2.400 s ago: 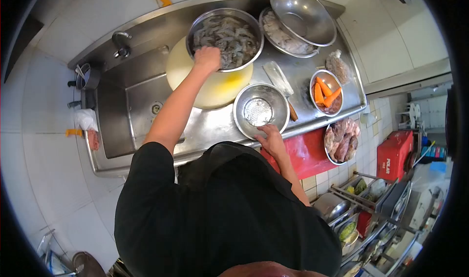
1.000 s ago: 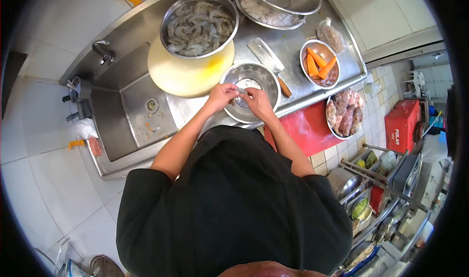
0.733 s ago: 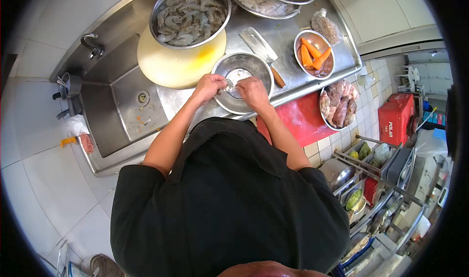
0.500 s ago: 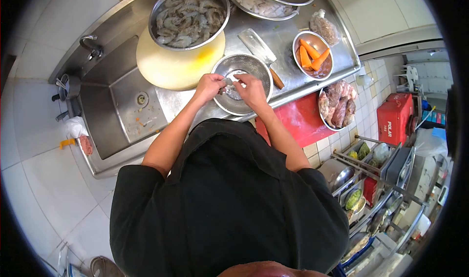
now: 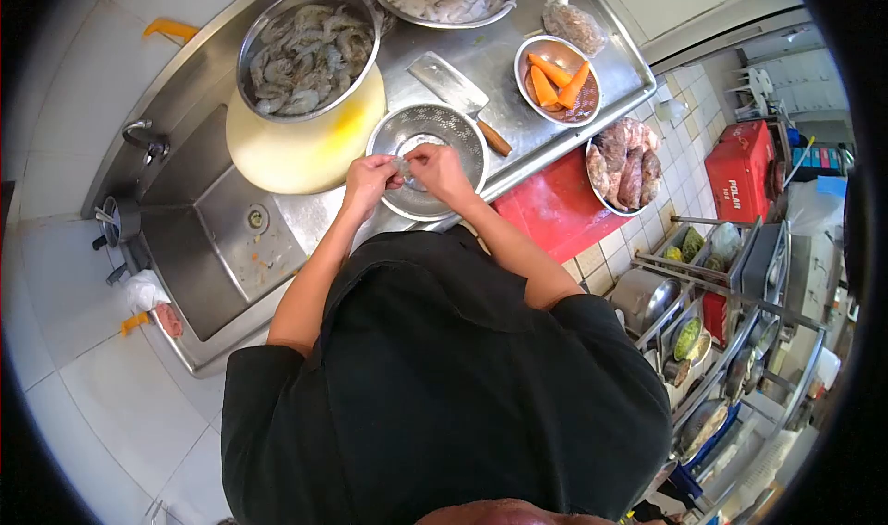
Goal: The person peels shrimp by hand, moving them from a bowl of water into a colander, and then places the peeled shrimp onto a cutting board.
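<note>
Over a perforated metal colander point(image 5: 452, 129), my two hands meet at a small greyish shrimp point(image 5: 401, 166). My left hand point(image 5: 369, 181) is closed round one end of it. The fingers of my right hand point(image 5: 438, 173) pinch at its other side, partly covering it. Some pale pieces lie in the colander's bottom, too small to make out. Behind on the left, a metal bowl point(image 5: 248, 74) of whole shrimp point(image 5: 313, 58) rests on a round whitish cutting board point(image 5: 277, 160). A cleaver point(image 5: 449, 81) with a wooden handle lies just beyond the colander.
A sink point(image 5: 217, 238) is at the left. Carrots point(image 5: 553, 78) sit in a small colander point(image 5: 521, 83) at right, near a plastic bag point(image 5: 573, 24). Another bowl point(image 5: 507, 9) holds pale seafood. Below the counter edge are a red surface point(image 5: 555, 218) and a bowl of meat point(image 5: 625, 166).
The whole view has shifted, with the counter sitting further left. Both hands stay together at the shrimp over the colander, and my right fingers have drawn closer in against it.
</note>
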`<state>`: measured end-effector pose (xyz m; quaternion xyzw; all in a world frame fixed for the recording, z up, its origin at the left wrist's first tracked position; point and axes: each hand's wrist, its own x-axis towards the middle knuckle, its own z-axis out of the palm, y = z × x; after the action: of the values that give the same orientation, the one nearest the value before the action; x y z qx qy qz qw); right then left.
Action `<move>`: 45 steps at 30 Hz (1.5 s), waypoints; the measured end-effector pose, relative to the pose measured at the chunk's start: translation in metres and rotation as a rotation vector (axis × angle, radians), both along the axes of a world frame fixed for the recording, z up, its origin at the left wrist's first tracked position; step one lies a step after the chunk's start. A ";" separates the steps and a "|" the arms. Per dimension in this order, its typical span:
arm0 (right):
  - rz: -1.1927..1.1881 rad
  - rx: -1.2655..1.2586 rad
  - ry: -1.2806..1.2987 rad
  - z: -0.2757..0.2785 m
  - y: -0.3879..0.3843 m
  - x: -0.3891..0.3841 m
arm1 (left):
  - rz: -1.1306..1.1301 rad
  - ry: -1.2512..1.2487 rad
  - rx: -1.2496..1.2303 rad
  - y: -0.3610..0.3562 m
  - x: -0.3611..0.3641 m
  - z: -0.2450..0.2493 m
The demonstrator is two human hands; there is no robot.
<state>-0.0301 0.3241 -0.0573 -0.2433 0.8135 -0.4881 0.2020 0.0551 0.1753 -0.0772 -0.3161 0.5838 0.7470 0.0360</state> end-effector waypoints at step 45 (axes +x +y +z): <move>-0.038 0.055 0.074 0.002 0.012 -0.002 | 0.063 0.155 -0.007 -0.004 -0.001 -0.011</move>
<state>-0.0324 0.3366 -0.0551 -0.2399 0.8381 -0.4599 0.1691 0.0536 0.1712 -0.0883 -0.2754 0.5775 0.7678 -0.0340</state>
